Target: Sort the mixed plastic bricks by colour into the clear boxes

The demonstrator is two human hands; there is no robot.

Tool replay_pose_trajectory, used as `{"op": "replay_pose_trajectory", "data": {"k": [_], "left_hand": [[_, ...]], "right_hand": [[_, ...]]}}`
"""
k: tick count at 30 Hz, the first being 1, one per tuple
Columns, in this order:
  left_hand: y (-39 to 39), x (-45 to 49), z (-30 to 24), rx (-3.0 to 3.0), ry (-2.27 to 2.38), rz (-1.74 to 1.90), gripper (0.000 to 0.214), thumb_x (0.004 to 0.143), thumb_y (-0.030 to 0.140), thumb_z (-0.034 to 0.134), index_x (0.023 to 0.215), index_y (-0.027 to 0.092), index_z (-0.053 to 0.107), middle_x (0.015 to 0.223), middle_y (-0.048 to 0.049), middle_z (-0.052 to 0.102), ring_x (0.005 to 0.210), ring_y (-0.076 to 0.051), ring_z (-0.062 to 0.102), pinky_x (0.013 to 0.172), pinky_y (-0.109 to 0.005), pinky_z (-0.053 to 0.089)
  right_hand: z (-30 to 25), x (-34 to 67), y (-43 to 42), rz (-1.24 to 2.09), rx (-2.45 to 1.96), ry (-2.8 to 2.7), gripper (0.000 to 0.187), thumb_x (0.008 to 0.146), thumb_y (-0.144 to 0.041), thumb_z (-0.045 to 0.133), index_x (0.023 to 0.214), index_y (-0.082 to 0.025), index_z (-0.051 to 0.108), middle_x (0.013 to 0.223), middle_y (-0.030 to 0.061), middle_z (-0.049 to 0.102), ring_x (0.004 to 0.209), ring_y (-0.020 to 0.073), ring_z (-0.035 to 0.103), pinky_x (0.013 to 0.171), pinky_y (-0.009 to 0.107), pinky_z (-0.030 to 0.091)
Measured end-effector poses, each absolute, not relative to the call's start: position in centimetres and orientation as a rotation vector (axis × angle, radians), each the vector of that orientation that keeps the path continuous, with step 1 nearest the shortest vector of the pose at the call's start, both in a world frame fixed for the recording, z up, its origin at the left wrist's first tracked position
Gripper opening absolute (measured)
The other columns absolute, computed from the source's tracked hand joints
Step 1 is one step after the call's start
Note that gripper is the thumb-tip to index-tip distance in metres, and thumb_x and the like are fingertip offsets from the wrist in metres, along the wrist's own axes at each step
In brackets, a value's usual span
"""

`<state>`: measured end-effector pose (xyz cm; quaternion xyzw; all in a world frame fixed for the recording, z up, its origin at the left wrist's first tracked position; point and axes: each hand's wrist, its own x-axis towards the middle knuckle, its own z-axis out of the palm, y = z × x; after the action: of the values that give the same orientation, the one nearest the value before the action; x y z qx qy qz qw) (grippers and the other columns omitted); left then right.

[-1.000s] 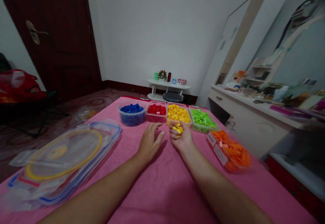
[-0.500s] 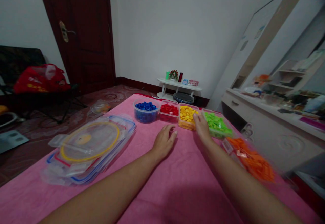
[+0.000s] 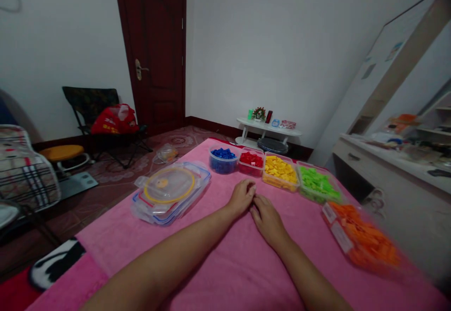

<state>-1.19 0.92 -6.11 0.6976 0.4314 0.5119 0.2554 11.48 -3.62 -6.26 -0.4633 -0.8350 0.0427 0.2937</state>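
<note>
My left hand [image 3: 241, 197] lies palm down on the pink cloth [image 3: 225, 264], fingers loosely bent and holding nothing. My right hand [image 3: 268, 217] rests flat beside it, its fingertips touching the left hand's. Just beyond them stands a row of clear tubs of small bricks: blue [image 3: 222, 159], red [image 3: 251, 162], yellow [image 3: 279, 173] and green [image 3: 317, 187]. A tub of orange bricks [image 3: 362, 241] sits to the right of my right forearm.
A stack of clear lids [image 3: 170, 191] lies on the cloth to the left. Past the table are a dark door [image 3: 158, 52], a folding chair with a red bag [image 3: 114, 119], a small white stand [image 3: 269, 128] and a dresser [image 3: 394, 170] at right.
My right hand dropped the yellow bricks at the yellow tub and came back down beside my left hand. The view swung left and pulled back.
</note>
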Motion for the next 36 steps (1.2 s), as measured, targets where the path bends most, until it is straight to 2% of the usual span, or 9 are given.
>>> {"op": "replay_pose_trajectory", "data": {"k": [5,9,14,17,20,23,27,32,36], "left_hand": [[-0.5,-2.5,-5.9,1.964,1.125,1.315,0.026,0.079,0.016,0.047,0.098,0.017,0.065,0.095,-0.0127,0.068,0.086,-0.02,0.064,0.079,-0.033,0.05],[-2.9,-6.9,-3.1,2.123,1.106,1.186,0.025,0.076,0.017,0.052,0.097,0.018,0.066,0.095,-0.0088,0.068,0.086,-0.019,0.063,0.075,-0.032,0.052],[-5.2,-16.6,2.7,2.586,1.081,1.018,0.027,0.077,0.013,0.049,0.099,0.02,0.065,0.104,-0.0077,0.064,0.098,-0.016,0.058,0.09,-0.031,0.046],[-5.5,-23.0,4.1,2.648,1.402,0.941,0.025,0.079,0.021,0.052,0.099,0.021,0.066,0.105,-0.0083,0.064,0.102,-0.019,0.058,0.094,-0.033,0.042],[-5.4,-28.2,3.4,2.376,1.902,0.856,0.036,0.076,0.037,0.058,0.108,0.02,0.064,0.111,-0.0102,0.063,0.103,-0.025,0.058,0.09,-0.033,0.042],[-5.6,-31.1,2.1,2.01,2.15,0.669,0.045,0.067,0.05,0.063,0.099,0.019,0.066,0.097,-0.0089,0.068,0.093,-0.027,0.062,0.076,-0.029,0.044],[-6.1,-31.9,1.3,1.819,2.185,0.603,0.04,0.057,0.056,0.066,0.076,0.021,0.067,0.065,-0.0027,0.065,0.074,-0.024,0.062,0.06,-0.024,0.038],[-5.4,-32.2,1.0,1.761,2.212,0.697,0.046,0.048,0.053,0.073,0.078,0.019,0.069,0.073,-0.0055,0.067,0.074,-0.024,0.061,0.055,-0.023,0.035],[-4.5,-32.4,0.6,1.675,2.113,0.665,0.042,0.042,0.052,0.076,0.056,0.015,0.063,0.05,-0.0017,0.056,0.057,-0.018,0.053,0.048,-0.023,0.029]], "right_hand": [[-5.8,11.8,-3.8,0.134,-1.195,-2.207,0.028,0.085,-0.016,0.044,0.108,-0.019,0.059,0.111,0.01,0.059,0.107,0.0221,0.052,0.095,0.039,0.041],[-6.3,12.0,-3.5,0.125,-1.172,-2.183,0.025,0.085,-0.019,0.046,0.105,-0.018,0.06,0.11,0.0099,0.06,0.107,0.0219,0.052,0.095,0.038,0.041],[-6.6,12.1,-3.3,0.089,-1.211,-2.204,0.025,0.084,-0.02,0.046,0.104,-0.016,0.061,0.111,0.0117,0.061,0.108,0.0221,0.053,0.096,0.038,0.041],[-6.6,12.0,-3.3,0.066,-1.207,-2.207,0.025,0.084,-0.019,0.046,0.103,-0.016,0.061,0.111,0.0117,0.061,0.108,0.0221,0.053,0.097,0.038,0.04],[-6.6,11.8,-3.1,0.04,-1.224,-2.22,0.025,0.083,-0.02,0.046,0.103,-0.016,0.062,0.11,0.0117,0.061,0.106,0.0227,0.054,0.096,0.038,0.041],[-6.6,11.8,-3.1,0.021,-1.241,-2.224,0.025,0.084,-0.02,0.045,0.102,-0.015,0.062,0.109,0.0121,0.061,0.104,0.0228,0.054,0.095,0.038,0.041],[-6.5,11.7,-3.1,0.022,-1.239,-2.221,0.025,0.084,-0.02,0.045,0.102,-0.017,0.062,0.108,0.0112,0.061,0.104,0.0224,0.054,0.094,0.038,0.042],[-6.6,11.8,-3.1,0.02,-1.241,-2.226,0.025,0.084,-0.02,0.045,0.103,-0.016,0.061,0.109,0.0112,0.061,0.104,0.0221,0.054,0.094,0.037,0.041],[-6.6,11.8,-3.1,0.031,-1.231,-2.23,0.025,0.084,-0.02,0.045,0.102,-0.015,0.061,0.108,0.0121,0.061,0.103,0.0223,0.054,0.093,0.037,0.042]]}}
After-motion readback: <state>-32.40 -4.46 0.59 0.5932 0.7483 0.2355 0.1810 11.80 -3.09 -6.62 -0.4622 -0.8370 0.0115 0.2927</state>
